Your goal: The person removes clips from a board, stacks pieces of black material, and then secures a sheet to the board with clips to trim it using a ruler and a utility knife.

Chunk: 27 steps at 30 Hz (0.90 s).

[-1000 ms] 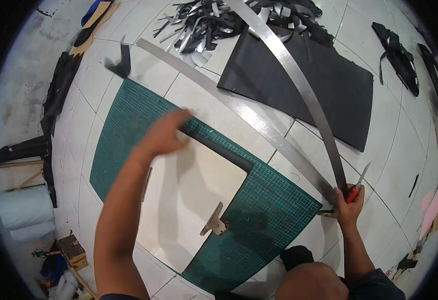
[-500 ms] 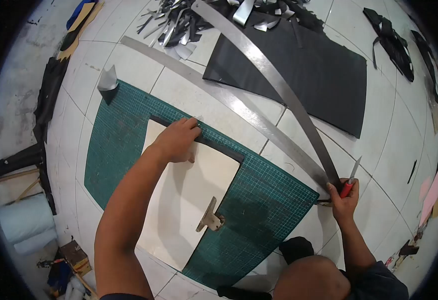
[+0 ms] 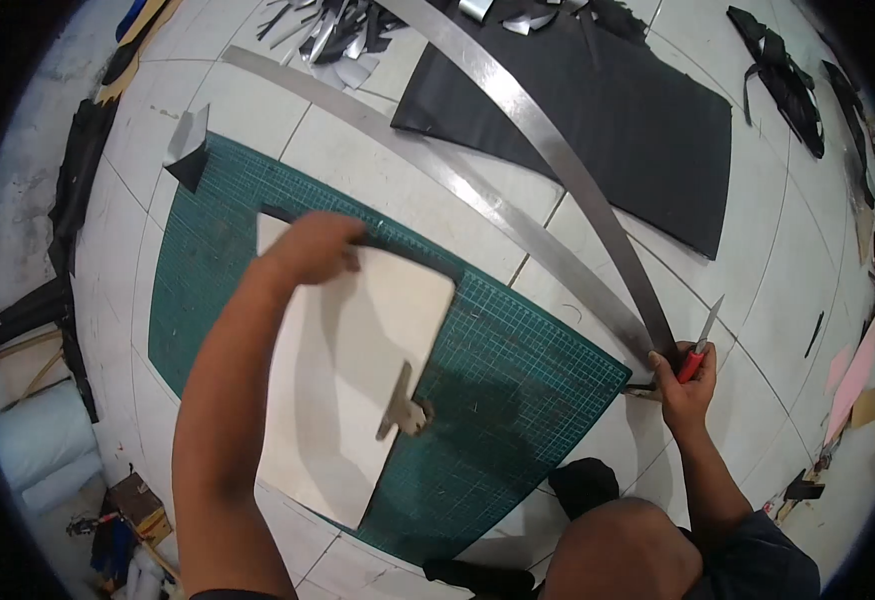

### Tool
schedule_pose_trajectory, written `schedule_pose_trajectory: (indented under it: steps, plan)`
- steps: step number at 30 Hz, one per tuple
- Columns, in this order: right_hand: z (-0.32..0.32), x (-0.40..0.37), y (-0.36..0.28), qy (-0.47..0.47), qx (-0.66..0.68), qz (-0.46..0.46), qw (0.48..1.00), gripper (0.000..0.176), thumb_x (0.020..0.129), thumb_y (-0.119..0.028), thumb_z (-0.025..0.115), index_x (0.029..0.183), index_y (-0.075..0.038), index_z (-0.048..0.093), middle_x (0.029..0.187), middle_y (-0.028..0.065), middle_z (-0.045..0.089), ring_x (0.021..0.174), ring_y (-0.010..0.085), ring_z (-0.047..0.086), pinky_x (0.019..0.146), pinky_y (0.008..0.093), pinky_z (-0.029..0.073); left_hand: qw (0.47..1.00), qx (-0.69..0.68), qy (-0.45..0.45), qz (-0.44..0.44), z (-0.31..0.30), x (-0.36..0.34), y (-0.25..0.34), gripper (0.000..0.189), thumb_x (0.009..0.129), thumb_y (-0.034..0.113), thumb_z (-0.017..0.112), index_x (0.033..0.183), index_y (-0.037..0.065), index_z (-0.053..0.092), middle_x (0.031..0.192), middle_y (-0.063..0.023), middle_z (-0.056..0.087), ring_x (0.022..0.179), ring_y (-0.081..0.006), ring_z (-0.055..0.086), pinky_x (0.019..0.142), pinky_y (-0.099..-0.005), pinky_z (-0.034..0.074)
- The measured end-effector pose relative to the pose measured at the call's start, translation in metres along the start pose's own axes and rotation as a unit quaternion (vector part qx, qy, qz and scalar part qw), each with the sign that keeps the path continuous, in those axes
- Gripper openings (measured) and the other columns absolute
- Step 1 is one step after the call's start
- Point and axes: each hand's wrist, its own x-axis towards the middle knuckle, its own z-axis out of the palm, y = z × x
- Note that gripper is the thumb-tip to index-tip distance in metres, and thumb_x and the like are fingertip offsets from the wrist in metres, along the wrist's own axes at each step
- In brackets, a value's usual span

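My left hand (image 3: 323,247) grips the top edge of a cream board (image 3: 323,400), over a dark sheet whose edge shows beneath. A metal clip (image 3: 405,405) is fastened on the board's right side. Both rest on a green cutting mat (image 3: 518,390). My right hand (image 3: 688,388) is closed around a knife with a red handle (image 3: 692,366), its blade pointing up. The same hand holds the near end of a long steel ruler (image 3: 528,120), and the end of a second metal strip (image 3: 498,212) reaches it.
A large black sheet (image 3: 648,150) lies on the tiled floor beyond the rulers, beside a heap of dark scraps (image 3: 343,35). A folded grey scrap (image 3: 188,145) stands at the mat's far left corner. White rolls (image 3: 43,435) are at the left.
My left hand has moved left with the cream board and dark sheet, whose top edge now looks lifted. My right hand still holds the knife and ruler.
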Motion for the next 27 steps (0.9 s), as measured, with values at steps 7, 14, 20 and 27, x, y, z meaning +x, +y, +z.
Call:
schedule_pose_trajectory:
  steps: [7,14,20,27]
  plan:
    - [-0.016,-0.001,0.005,-0.025,-0.032,-0.02,0.999,0.037,0.083,0.003,0.075,0.101,-0.007,0.043,0.093,0.0037,0.054,0.077,0.0084,0.051,0.069,0.0248,0.046,0.925,-0.069,0.23,-0.295,0.022,-0.073,-0.149,0.036,0.079,0.02,0.072,0.108,0.0,0.066,0.105,-0.0225,0.069,0.101,-0.0398,0.064,0.086,-0.0459,0.05]
    - [-0.034,-0.018,-0.008,-0.009,-0.039,-0.03,0.999,0.034,0.083,-0.001,0.075,0.1,-0.006,0.045,0.092,0.002,0.054,0.079,0.0088,0.053,0.072,0.0242,0.045,0.776,-0.191,0.224,-0.559,0.176,-0.268,-0.262,0.049,0.077,0.021,0.079,0.109,-0.012,0.065,0.103,-0.0275,0.07,0.094,-0.0391,0.069,0.079,-0.045,0.053]
    - [-0.001,-0.03,-0.004,-0.045,-0.011,0.037,0.998,0.037,0.083,0.001,0.074,0.1,-0.006,0.043,0.094,0.0032,0.053,0.083,0.0108,0.053,0.076,0.0264,0.046,0.693,-0.247,0.067,-0.674,0.287,-0.404,-0.147,0.063,0.09,0.052,0.062,0.103,-0.009,0.069,0.105,-0.0274,0.069,0.102,-0.0395,0.066,0.089,-0.0445,0.05]
    - [0.021,-0.052,0.005,-0.111,-0.055,0.065,0.99,0.04,0.081,-0.009,0.08,0.101,-0.006,0.046,0.094,0.0025,0.052,0.084,0.012,0.051,0.077,0.0287,0.045,0.321,-0.577,0.279,-0.697,0.346,-0.397,0.021,0.05,0.095,0.033,0.067,0.113,-0.013,0.062,0.11,-0.021,0.066,0.096,-0.0336,0.065,0.082,-0.0456,0.053]
